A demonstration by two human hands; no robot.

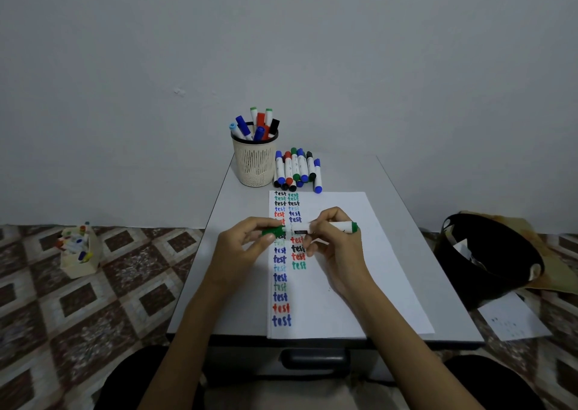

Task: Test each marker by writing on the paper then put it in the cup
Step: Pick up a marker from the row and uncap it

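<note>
1. Head view: the green marker (339, 225) lies level, left-to-right, above the paper (359, 253).
2. My left hand (244, 247) pinches its cap (272, 231); my right hand (337, 250) grips the barrel.
3. The cup (255, 165) stands ahead, nearer my left hand.

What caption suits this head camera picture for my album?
Left hand pinches the cap of a green marker, right hand grips its barrel, over the paper; mesh cup and loose markers behind.

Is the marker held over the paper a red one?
No, the marker gripped by the left hand and right hand is green at both ends.
</note>
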